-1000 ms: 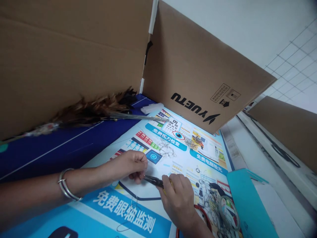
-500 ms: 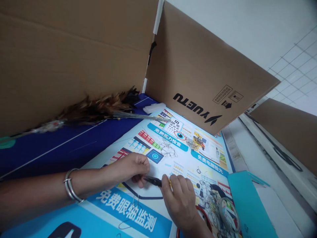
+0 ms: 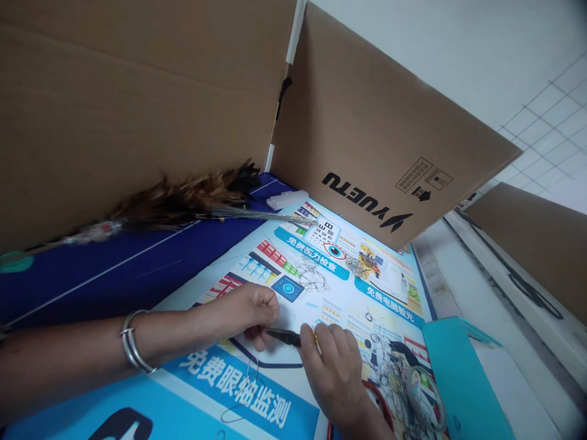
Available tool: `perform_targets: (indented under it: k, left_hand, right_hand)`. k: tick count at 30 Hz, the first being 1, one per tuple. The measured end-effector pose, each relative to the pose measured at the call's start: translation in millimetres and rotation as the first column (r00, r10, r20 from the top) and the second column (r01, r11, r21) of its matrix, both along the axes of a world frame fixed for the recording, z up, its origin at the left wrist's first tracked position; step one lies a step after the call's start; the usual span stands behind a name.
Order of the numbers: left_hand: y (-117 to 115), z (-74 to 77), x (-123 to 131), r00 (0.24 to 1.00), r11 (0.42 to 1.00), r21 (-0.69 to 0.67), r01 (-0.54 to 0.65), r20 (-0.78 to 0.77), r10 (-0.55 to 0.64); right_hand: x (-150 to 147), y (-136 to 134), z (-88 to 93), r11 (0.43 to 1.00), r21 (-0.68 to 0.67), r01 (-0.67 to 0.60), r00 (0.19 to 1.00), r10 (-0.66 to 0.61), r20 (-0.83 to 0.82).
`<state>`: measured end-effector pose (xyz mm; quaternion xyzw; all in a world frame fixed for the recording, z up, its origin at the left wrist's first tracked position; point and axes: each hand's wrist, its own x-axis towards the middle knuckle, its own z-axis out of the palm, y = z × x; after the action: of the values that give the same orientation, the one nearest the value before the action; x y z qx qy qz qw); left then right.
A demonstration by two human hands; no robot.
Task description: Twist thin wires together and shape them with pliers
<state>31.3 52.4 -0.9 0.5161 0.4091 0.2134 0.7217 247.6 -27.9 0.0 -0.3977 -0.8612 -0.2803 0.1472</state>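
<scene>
My right hand (image 3: 332, 370) is closed round the handles of a pair of pliers (image 3: 287, 337). Their dark, pointed jaws reach left to the fingertips of my left hand (image 3: 259, 311). That hand is closed in a pinch; what lies between its fingers is too small and hidden to make out. On the printed sheet below it is a thin bent wire (image 3: 235, 408). Further right lies a tangle of wire pieces (image 3: 389, 379), with a grey ring-shaped roll (image 3: 443, 403) beside it. Red handles (image 3: 378, 400) show partly behind my right wrist.
Cardboard panels (image 3: 367, 122) stand behind and to the left. A bunch of brown feathers (image 3: 183, 198) and a bundle of straight wires (image 3: 261, 214) lie along the back. More wire loops (image 3: 312, 275) rest on the printed sheet (image 3: 293, 421). At right stands a teal box (image 3: 458, 373).
Both hands stay almost in place. The pliers have turned slightly in my right hand, with their jaws still at my left fingertips.
</scene>
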Motion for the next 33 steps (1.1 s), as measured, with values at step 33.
perform_targets:
  k: [33]
  left_hand:
    - [-11, 12.4, -9, 0.979, 0.817, 0.567, 0.103, -0.205, 0.019]
  right_hand:
    - [-14, -4, -2.9, 0.888, -0.459, 0.016, 0.911, -0.202, -0.359]
